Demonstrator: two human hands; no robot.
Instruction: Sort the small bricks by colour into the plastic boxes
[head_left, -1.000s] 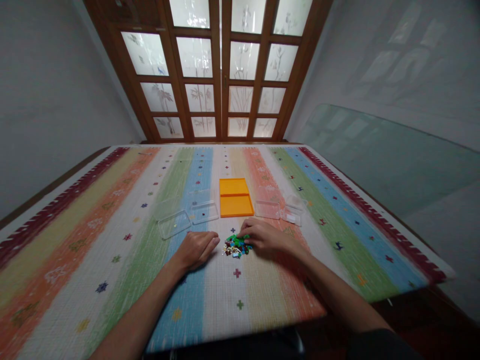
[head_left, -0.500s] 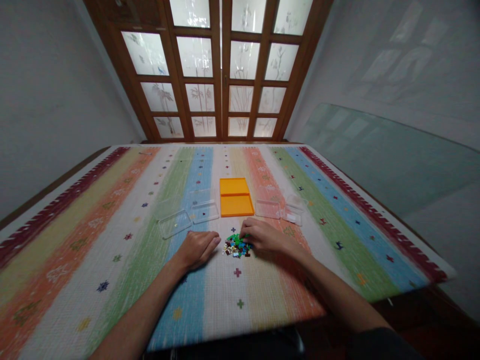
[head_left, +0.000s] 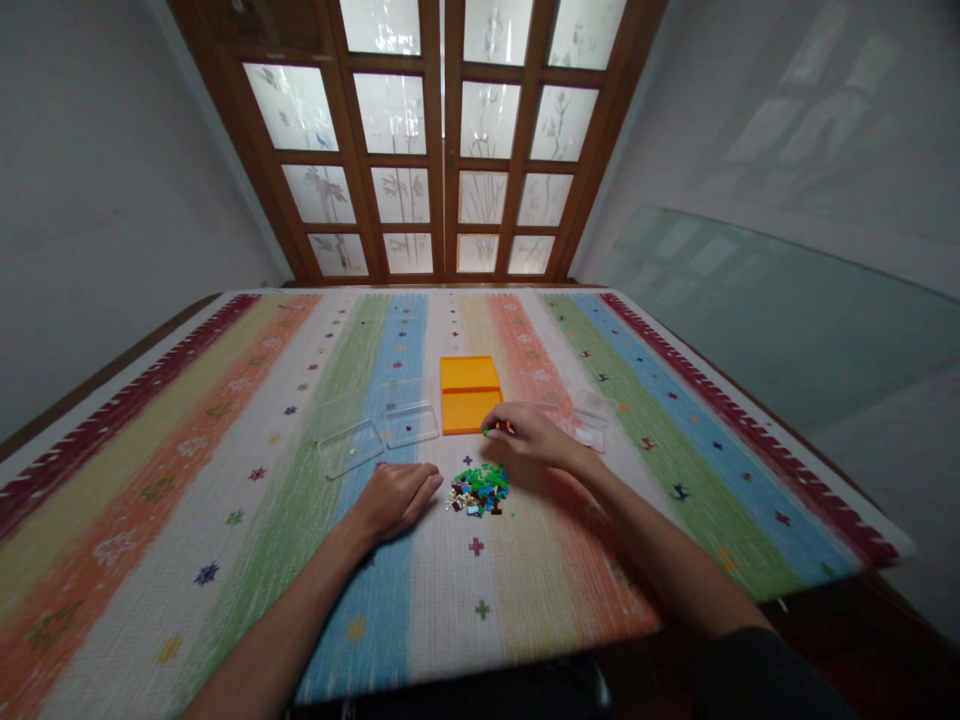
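Observation:
A small heap of tiny coloured pieces, mostly green, lies on the striped cloth in front of me. My left hand rests flat on the cloth just left of the heap, fingers loosely curled and holding nothing. My right hand is raised behind the heap, at the near right corner of the open orange box. Its fingertips pinch a few small pieces, orange and green.
Two clear plastic boxes lie left of the orange box, and two more lie to its right, one partly hidden by my right hand. The striped cloth covers the table. Wooden glazed doors stand behind; a glass sheet leans at right.
My right hand has lifted off the heap with a few pieces pinched and moved back toward the orange box. The left hand has stayed in place.

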